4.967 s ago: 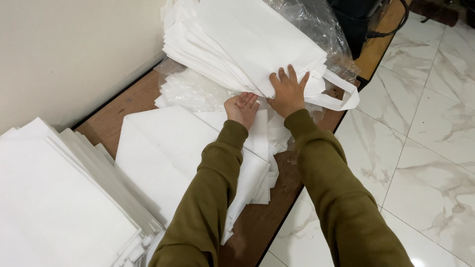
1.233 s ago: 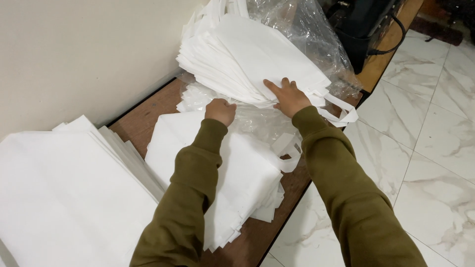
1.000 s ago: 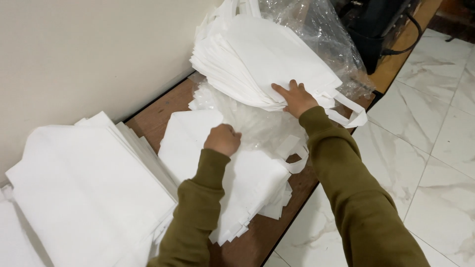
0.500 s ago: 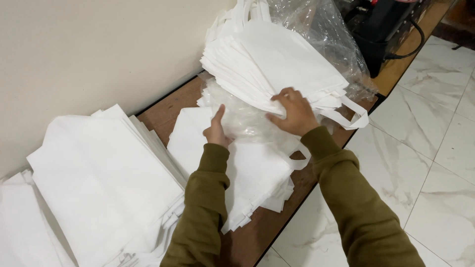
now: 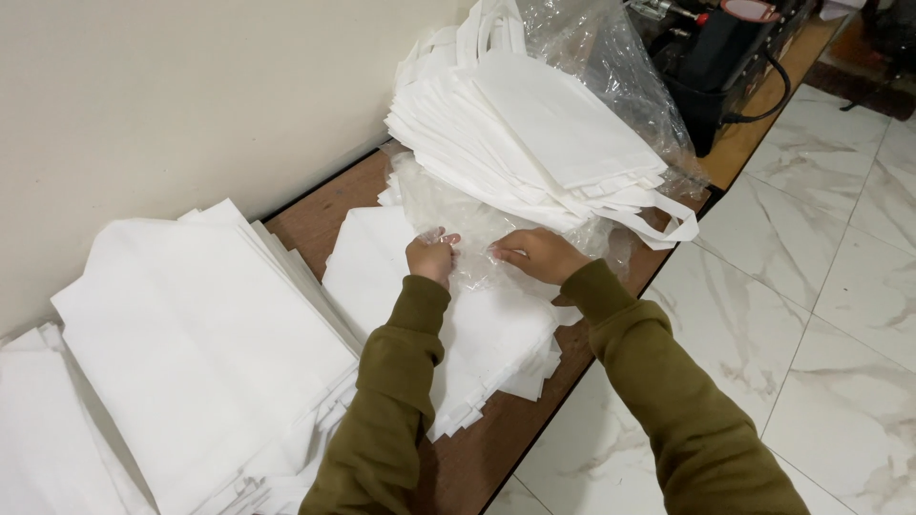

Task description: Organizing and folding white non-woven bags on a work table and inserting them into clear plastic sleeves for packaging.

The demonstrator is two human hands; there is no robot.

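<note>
My left hand and my right hand both pinch the clear plastic wrap that hangs below a tall stack of white fabric bags. The two hands are close together, fingers closed on the crinkled film. Under them lies a smaller pile of flat white bags on the brown wooden table. More of the plastic wrap rises behind the tall stack. Olive-green sleeves cover both of my arms.
A large pile of white bags fills the left of the table against a cream wall. A black machine with a cable stands at the far right end. White marble floor lies beyond the table's edge.
My right hand came off the top of the tall stack and down to the plastic wrap. My left hand moved right to meet it. Both now grip the film.
</note>
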